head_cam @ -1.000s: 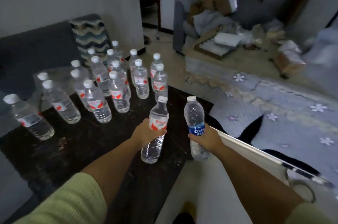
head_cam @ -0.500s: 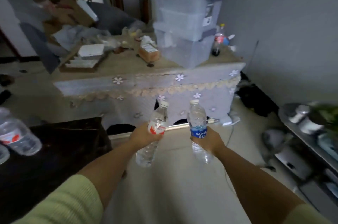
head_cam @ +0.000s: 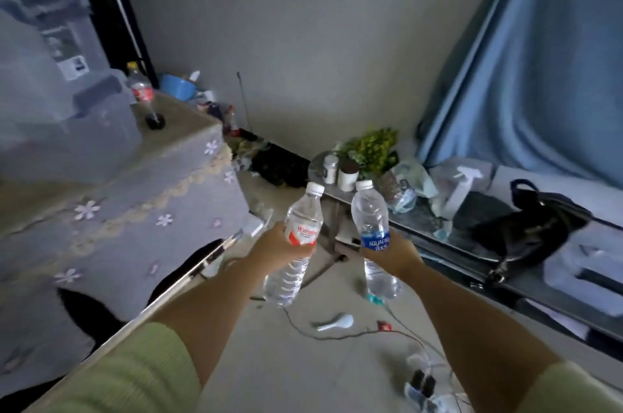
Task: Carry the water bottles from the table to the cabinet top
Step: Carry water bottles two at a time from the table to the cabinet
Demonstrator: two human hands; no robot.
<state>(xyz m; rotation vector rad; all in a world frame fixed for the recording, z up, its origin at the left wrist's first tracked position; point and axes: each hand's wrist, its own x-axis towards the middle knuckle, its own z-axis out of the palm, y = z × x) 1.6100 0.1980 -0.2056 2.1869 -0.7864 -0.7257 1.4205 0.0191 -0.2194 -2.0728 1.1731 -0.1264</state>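
Item: two water bottles in transit.

Left hand (head_cam: pixel 273 249): closed around the red-labelled water bottle (head_cam: pixel 296 242), gripped at the label, cap tilted toward one o'clock.

Right hand (head_cam: pixel 392 252): closed around the blue-labelled Aquafina bottle (head_cam: pixel 372 233), gripped just below the label, nearly upright. The two bottles sit near each other at frame centre, not touching, both held in the air above the floor (head_cam: pixel 286 362).

Change since a second ago: the dark desk with its remaining bottles, then directly ahead, has left the view entirely; the view has swung right, past the cloth-covered unit (head_cam: pixel 111 220), now at nine o'clock, with stacked plastic bins (head_cam: pixel 57 102) and a cola bottle (head_cam: pixel 143 93) on top.

Now in view: a low dark cabinet top (head_cam: pixel 455 230) from one to four o'clock, crowded with a green plant (head_cam: pixel 371 146), small jars (head_cam: pixel 347 174), a spray bottle (head_cam: pixel 462 186) and a black handbag (head_cam: pixel 532 227).

Floor: cables (head_cam: pixel 354 333) and a power strip (head_cam: pixel 421 382) at five to six o'clock.

Assessment: pickup appears done and the carry under way. The cabinet top looks like the likely destination; free space there seems scarce, and the cables are a trip risk.
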